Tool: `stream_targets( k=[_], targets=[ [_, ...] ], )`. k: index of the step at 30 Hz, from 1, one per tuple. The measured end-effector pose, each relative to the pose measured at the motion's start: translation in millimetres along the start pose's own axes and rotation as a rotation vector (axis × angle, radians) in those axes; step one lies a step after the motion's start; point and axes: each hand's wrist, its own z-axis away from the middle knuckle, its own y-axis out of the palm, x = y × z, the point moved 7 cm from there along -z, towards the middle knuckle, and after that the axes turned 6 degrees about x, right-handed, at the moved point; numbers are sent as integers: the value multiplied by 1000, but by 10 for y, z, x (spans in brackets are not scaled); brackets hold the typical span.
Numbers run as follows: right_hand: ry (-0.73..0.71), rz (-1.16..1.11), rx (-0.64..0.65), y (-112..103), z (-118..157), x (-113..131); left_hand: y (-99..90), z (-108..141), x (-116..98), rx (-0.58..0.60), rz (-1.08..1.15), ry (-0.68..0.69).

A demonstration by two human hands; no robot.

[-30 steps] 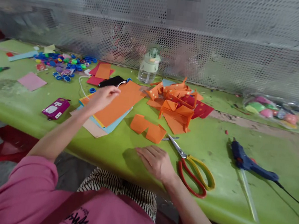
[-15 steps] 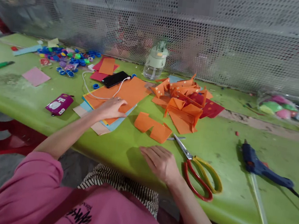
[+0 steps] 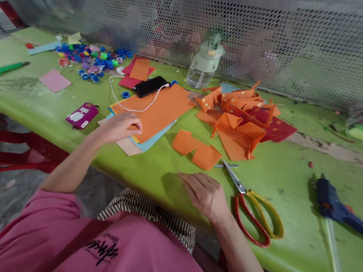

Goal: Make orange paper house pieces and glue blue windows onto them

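My left hand (image 3: 120,127) is over the near left edge of a stack of coloured paper sheets (image 3: 158,106), orange on top, with yellow, blue and pale sheets beneath. Its fingers are curled in towards the thumb; whether they pinch a sheet cannot be made out. My right hand (image 3: 207,194) rests palm down near the table's front edge, fingers stretched out and holding nothing. Just beyond it lies a bent orange paper strip (image 3: 196,149). To its right are scissors (image 3: 253,204) with one red and one yellow handle, blades apart.
Folded orange paper pieces (image 3: 240,122) are heaped beyond the strip. A phone (image 3: 151,86) with a white cable lies on the sheets. Around are a water bottle (image 3: 205,63), a purple device (image 3: 82,115), a glue gun (image 3: 340,210), small coloured caps (image 3: 94,58) and a green cutter (image 3: 10,68).
My left hand has drawn back to the left over the paper stack, and its fingers have curled in. My right hand stays flat on the table. The view has shifted slightly.
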Motion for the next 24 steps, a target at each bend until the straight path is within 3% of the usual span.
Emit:
stream_targets(
  k=[6, 12, 17, 24],
  targets=[
    [21, 17, 26, 8, 6, 5, 206, 468, 97, -44, 52, -60],
    [19, 9, 4, -10, 7, -9, 322, 718, 123, -154, 218, -76],
    [5, -7, -5, -14, -9, -29, 386, 747, 7, -191, 298, -70],
    [37, -9, -31, -26, -23, -41, 598, 561, -357, -174, 340, 22]
  ],
)
